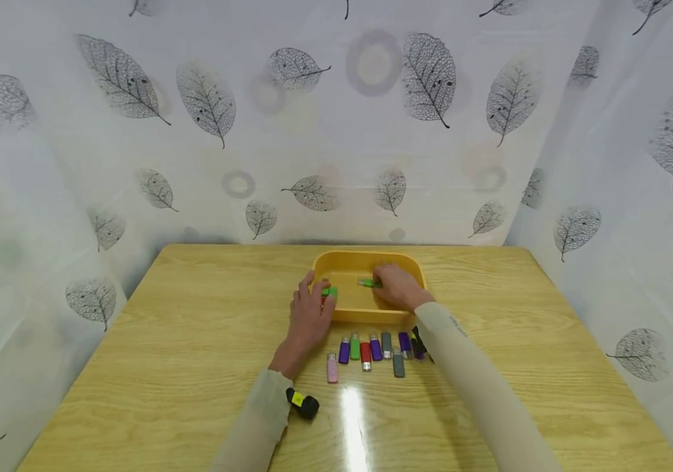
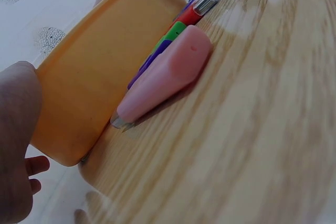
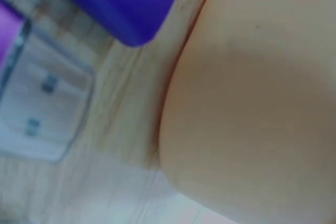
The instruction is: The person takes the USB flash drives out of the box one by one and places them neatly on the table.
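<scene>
In the head view my left hand (image 1: 308, 313) lies over the left end of a yellow tray (image 1: 366, 316). Its fingers are spread, some outside the wall, with forefinger and thumb over the inside. Green USB sticks (image 1: 333, 292) and a bit of red show between that forefinger and thumb. Inside the tray's right half, my right hand (image 1: 397, 286) pinches a green USB stick (image 1: 367, 282) by its right end, the metal plug pointing left. The left wrist view shows the left hand (image 2: 16, 140) at the tray's corner. Only forearm fills much of the right wrist view.
A loose row of USB sticks lies in front of the tray: pink (image 1: 332, 369), purple (image 1: 344, 351), green (image 1: 355, 347), red (image 1: 366, 356), grey (image 1: 399, 364) and others. The right sleeve (image 1: 460, 347) partly covers the row's right end. A patterned curtain (image 1: 336, 131) hangs behind the table.
</scene>
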{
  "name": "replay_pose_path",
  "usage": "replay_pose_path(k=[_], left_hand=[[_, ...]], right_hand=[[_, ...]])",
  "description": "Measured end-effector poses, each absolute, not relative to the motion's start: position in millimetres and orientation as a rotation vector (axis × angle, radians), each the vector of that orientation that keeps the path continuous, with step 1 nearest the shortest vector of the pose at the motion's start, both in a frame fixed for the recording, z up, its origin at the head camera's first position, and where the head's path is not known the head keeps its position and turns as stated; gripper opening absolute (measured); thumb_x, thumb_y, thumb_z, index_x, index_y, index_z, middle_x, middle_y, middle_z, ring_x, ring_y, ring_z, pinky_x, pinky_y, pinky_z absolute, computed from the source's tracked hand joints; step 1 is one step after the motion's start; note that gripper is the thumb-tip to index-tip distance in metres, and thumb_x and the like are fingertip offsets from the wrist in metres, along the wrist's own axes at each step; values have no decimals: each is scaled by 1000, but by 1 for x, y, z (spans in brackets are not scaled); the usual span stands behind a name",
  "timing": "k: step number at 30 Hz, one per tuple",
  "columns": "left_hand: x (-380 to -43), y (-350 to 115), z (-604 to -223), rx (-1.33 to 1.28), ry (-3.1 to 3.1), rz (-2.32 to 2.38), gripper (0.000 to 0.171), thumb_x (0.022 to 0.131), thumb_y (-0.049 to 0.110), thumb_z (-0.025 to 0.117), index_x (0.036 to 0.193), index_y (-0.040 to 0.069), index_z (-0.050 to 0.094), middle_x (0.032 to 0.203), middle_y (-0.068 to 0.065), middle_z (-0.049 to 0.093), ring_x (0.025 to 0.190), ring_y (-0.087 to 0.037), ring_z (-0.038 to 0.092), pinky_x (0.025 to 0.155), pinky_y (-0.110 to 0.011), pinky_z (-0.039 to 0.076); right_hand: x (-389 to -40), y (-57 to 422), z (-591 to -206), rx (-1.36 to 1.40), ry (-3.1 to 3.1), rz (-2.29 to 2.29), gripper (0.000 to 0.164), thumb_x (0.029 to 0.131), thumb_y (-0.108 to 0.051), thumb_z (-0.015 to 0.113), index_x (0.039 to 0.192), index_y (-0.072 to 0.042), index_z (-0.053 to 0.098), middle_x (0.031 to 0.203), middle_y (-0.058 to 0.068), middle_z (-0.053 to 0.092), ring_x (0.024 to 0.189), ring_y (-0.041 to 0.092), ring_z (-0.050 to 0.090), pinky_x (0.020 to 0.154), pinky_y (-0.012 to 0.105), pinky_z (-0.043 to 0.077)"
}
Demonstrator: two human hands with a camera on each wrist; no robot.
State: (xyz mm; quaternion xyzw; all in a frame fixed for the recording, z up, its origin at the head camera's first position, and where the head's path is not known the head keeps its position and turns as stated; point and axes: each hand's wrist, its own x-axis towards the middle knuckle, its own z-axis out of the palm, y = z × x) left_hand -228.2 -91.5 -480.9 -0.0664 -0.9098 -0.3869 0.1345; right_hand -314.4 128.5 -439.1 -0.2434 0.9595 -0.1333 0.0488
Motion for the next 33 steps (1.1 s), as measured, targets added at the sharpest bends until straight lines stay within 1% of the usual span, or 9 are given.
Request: replay_pose_path(k=[6,11,15,19,22,24,27,31,33], left_hand=[[-228,-93,-481,-195,-2635,-1113,42,100,31,43,133,7,54,159,-15,22,123,-41,40,102,-57,34],[-228,-92,-480,-196,-2631,-1125,42,100,30,43,132,7,54,159,-15,23,123,-41,40,101,-57,34],[-228,-92,-479,-190,-2642,-1135,42,100,31,43,133,7,54,160,-14,21,124,-40,39,103,-57,33],[-228,-92,-479,-188,-2646,-1140,42,100,31,42,134,8,53,160,-14,20,126,-39,37,104,-57,32],[-229,-93,-479,-194,-2640,-1137,42,100,31,42,134,8,53,160,-14,20,125,-39,38,104,-57,32],[-229,-93,-479,-199,-2632,-1132,42,100,30,43,134,7,54,160,-15,21,125,-40,38,103,-57,33],[-228,-92,-480,-197,-2631,-1127,42,100,30,43,134,6,54,160,-15,22,125,-40,39,103,-57,33],[-227,-92,-479,-194,-2630,-1130,42,100,29,44,133,7,54,159,-15,22,125,-40,39,104,-58,33],[-227,-92,-479,-196,-2628,-1131,41,100,30,44,133,7,54,159,-15,22,125,-40,39,104,-58,33]], right_hand=[[-315,128,-440,-756,2912,-411,5,91,-13,66,93,-8,66,90,6,65,80,20,58,76,39,52],[-315,127,-439,-748,2895,-410,8,92,-14,66,96,-7,66,91,7,67,79,20,58,75,39,53],[-314,127,-438,-740,2880,-415,8,91,-12,66,96,-6,67,92,6,68,78,19,58,76,37,53],[-313,126,-437,-785,2877,-433,5,91,-10,66,88,-7,68,84,4,66,73,17,55,71,33,50],[-313,126,-436,-825,2880,-439,11,93,-11,66,82,-8,67,77,2,63,68,17,51,66,31,45],[-314,126,-437,-846,2891,-434,14,94,-12,66,80,-9,66,76,2,61,67,16,50,66,30,43],[-314,126,-438,-869,2922,-408,13,93,-12,66,81,-8,69,84,4,62,76,19,52,72,33,46],[-313,127,-438,-912,2959,-366,12,90,-10,69,78,-9,69,106,10,66,98,28,56,88,40,49],[-312,127,-438,-920,2963,-367,15,88,-10,70,74,-11,66,109,9,67,100,29,56,88,40,48]])
